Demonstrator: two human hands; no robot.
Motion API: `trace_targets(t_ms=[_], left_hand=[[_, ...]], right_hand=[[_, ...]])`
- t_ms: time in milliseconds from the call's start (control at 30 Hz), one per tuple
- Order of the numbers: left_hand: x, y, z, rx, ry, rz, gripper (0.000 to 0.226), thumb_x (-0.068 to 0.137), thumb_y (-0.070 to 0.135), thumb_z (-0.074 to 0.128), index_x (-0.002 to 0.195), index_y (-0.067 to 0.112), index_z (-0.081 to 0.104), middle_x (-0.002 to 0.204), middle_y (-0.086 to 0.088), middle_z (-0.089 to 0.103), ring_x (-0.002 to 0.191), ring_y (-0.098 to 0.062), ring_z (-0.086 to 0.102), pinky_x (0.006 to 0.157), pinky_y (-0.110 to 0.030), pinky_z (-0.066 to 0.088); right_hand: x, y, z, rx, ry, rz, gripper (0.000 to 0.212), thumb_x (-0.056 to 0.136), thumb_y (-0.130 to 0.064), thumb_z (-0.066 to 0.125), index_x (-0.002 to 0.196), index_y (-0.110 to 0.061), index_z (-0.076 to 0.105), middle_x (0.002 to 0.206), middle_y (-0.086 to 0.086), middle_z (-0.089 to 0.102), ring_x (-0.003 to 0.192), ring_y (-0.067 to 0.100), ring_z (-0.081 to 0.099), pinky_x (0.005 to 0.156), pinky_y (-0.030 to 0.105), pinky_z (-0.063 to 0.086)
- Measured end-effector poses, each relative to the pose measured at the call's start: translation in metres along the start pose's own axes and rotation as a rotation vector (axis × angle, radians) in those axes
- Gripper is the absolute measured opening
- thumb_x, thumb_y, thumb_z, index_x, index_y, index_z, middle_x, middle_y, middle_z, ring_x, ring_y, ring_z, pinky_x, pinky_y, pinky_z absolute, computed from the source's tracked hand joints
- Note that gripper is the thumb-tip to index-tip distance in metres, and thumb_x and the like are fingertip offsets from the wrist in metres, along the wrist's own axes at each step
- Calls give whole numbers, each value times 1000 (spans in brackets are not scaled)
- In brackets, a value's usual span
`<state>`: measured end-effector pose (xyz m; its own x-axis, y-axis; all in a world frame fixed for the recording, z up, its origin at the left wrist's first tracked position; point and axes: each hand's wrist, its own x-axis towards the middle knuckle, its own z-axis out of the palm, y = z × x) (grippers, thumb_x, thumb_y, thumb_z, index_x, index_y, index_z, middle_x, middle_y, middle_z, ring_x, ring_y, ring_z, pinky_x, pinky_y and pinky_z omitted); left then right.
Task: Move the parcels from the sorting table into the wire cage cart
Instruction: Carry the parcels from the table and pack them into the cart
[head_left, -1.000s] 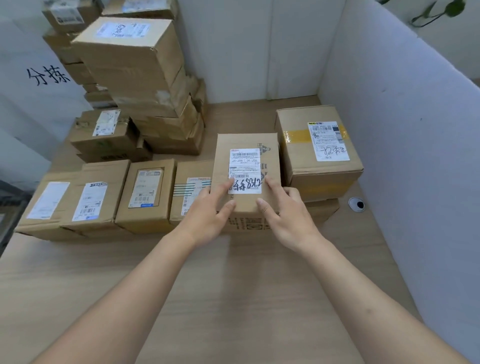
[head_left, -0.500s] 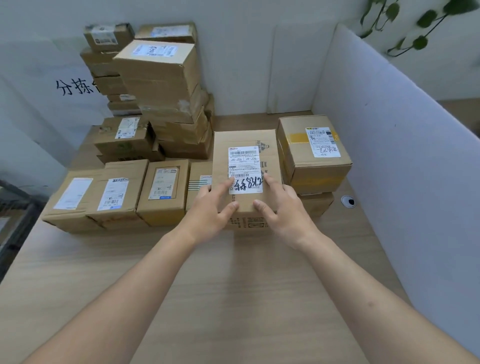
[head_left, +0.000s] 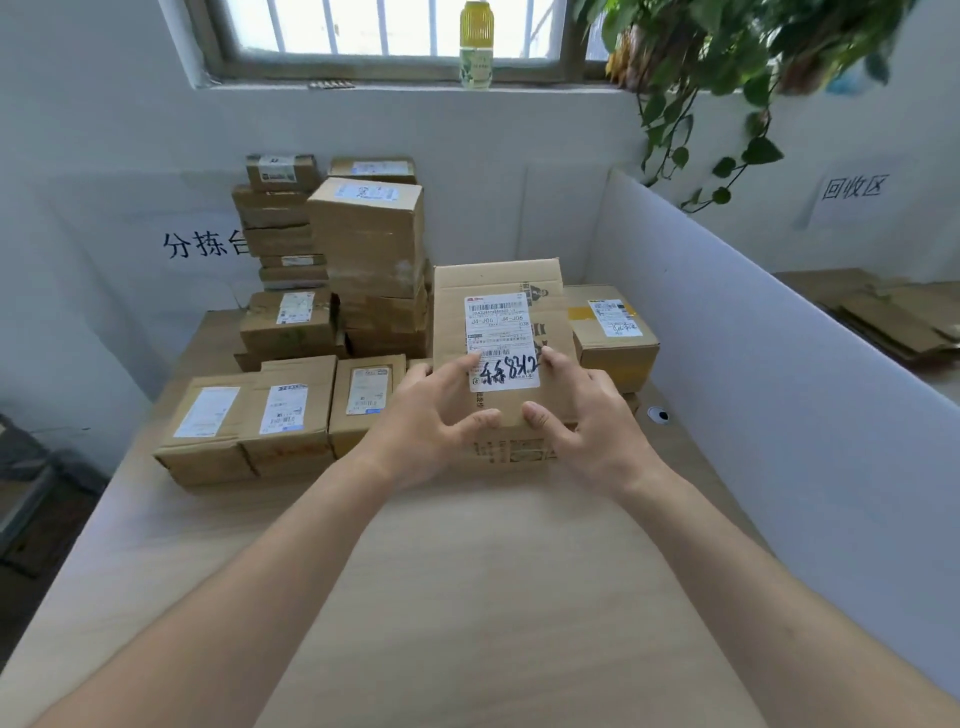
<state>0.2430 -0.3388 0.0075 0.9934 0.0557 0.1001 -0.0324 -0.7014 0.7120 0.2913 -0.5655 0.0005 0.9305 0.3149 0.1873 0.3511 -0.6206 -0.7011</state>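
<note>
One brown parcel (head_left: 501, 343) with one white label, raised and tilted at the middle of the sorting table (head_left: 467, 597), was gripped at its near end by two hands: left hand (head_left: 431, 415) with thumb curled under the edge and fingers on the label side, right hand (head_left: 582, 421) likewise. Front row to the left: three flat parcels (head_left: 283, 415), touching. Behind: one tall stack (head_left: 369, 260), count uncertain. Right: one taped parcel (head_left: 613, 332) beside one white partition (head_left: 779, 389). Windowsill: one bottle (head_left: 476, 44), one trailing plant (head_left: 727, 62).
</note>
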Motion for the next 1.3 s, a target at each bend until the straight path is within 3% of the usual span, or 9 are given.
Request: trace_targets(t_ms=[233,467,600,700,867,1000,1133,1300], left_hand=[[-59,15,-42,35,64,26,87,84,65,74,156,51,29,148,-1,37,139,-24,42,109,-48,49],[-109,17,-59,20,136,-7,93,77,64,81,156,47,35,162,-1,29,151,-23,31,120,-50,38],[-141,13,-58,35,187,-84,97,72,68,82,155,52,34,164,-7,27,154,-24,26,123,-45,32],[-165,10,-56,50,237,-136,102,64,79,77,152,59,31,159,-9,31,152,-21,30,121,-46,36],[-209,-2,-62,43,336,-216,97,69,69,82,153,54,37,158,-4,32,149,-17,32,122,-39,34],[-245,-17,-79,66,397,-261,90,77,56,84,155,45,40,144,6,37,126,-4,39,110,-23,38],[-282,-39,-104,75,477,-324,87,81,55,82,155,43,40,143,5,36,134,-14,42,115,-31,39],[-337,-89,-148,88,541,-443,83,84,56,79,154,48,36,154,-1,32,135,-18,44,111,-31,41]], right_hand=[[-41,-56,-2,9,50,-33,68,97,-53,62,155,-53,27,123,0,42,107,17,56,97,41,54],[-63,-75,12,56,-2,-106,68,96,-58,61,153,-58,24,125,1,40,115,24,56,99,47,55],[-76,-84,21,86,-71,-176,70,99,-47,63,158,-47,25,134,1,41,123,18,48,97,30,43],[-88,-91,30,117,-125,-221,70,100,-41,64,160,-43,27,139,0,41,120,11,45,96,26,39],[-101,-111,55,150,-226,-276,72,100,-40,65,160,-42,27,138,-1,40,114,10,45,106,33,46],[-109,-138,84,171,-321,-317,72,100,-41,65,160,-44,25,143,-1,37,116,11,45,106,34,46],[-117,-175,123,183,-395,-373,71,100,-40,65,160,-43,25,146,-1,35,119,13,46,106,34,48],[-132,-238,189,169,-488,-428,70,100,-43,64,159,-45,25,145,-1,34,114,14,48,102,33,50]])
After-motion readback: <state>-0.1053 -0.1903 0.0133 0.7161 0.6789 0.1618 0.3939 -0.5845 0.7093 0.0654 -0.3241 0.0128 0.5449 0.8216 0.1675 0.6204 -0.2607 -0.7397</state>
